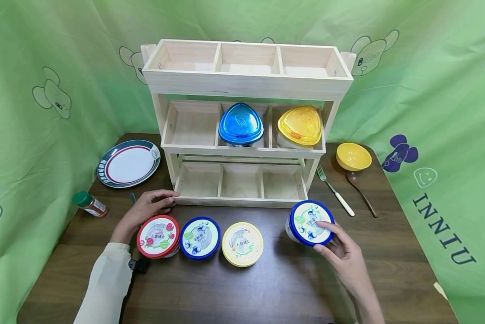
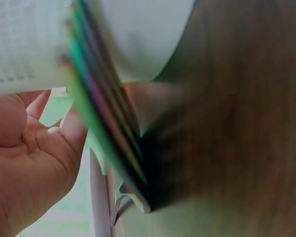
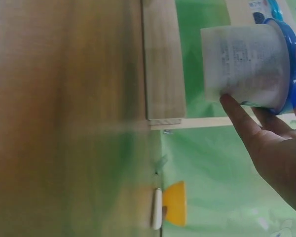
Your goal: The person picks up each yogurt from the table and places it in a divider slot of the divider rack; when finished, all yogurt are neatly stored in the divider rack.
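Wooden rack (image 1: 242, 85) behind blue-lidded cup (image 1: 309, 222)

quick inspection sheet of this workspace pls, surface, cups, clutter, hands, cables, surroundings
surface: dark wooden table
job's things: blue-lidded cup tilted; red-lidded cup, second blue-lidded cup and yellow-lidded cup in a row; wooden rack holding two lidded containers on its middle tier
clutter: plate, spice bottle, yellow bowl, fork, spoon
grippers: right hand grips the tilted cup; left hand rests by the red-lidded cup
cables: nothing seen
surroundings: green printed cloth
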Available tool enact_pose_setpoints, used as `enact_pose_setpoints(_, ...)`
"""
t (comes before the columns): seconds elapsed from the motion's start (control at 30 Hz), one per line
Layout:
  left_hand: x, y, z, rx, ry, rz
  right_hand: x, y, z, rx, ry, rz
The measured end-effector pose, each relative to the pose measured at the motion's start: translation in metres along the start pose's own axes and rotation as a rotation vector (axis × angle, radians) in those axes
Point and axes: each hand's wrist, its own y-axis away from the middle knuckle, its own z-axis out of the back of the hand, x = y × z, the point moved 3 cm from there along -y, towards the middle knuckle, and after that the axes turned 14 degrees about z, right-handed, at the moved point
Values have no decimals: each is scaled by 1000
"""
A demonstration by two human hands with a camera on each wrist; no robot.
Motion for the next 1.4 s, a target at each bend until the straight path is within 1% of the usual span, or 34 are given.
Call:
enact_pose_setpoints(0.17,1,-1,1,2,-7,0,7,-8,4,-75,-36,3)
enact_pose_setpoints(0.33,2,-2,2,1,-3,10,15,-17,2,-111,-24,-14)
enact_pose_setpoints(0.47,2,-2,0,0,6,7,23,-27,1,-142,-30,1)
enact_pose_setpoints(0.67,2,-3,-1,4,11,-3,34,-35,0,-152,-81,52)
enact_pose_setpoints(0.77,2,-3,0,3,3,-8,40,-41,-1,-149,-87,71)
enact_pose_setpoints(0.9,2,-3,2,6,-1,2,47,-50,-2,-139,-92,101)
enact_pose_setpoints(1.1,0,-2,3,6,-4,12,56,-68,-4,-131,-144,189)
enact_pose_setpoints(1.2,0,-2,3,11,-1,14,62,-78,-5,-127,-137,214)
enact_pose_setpoints(1.4,0,-2,3,21,-5,14,75,-94,-7,-117,-105,232)
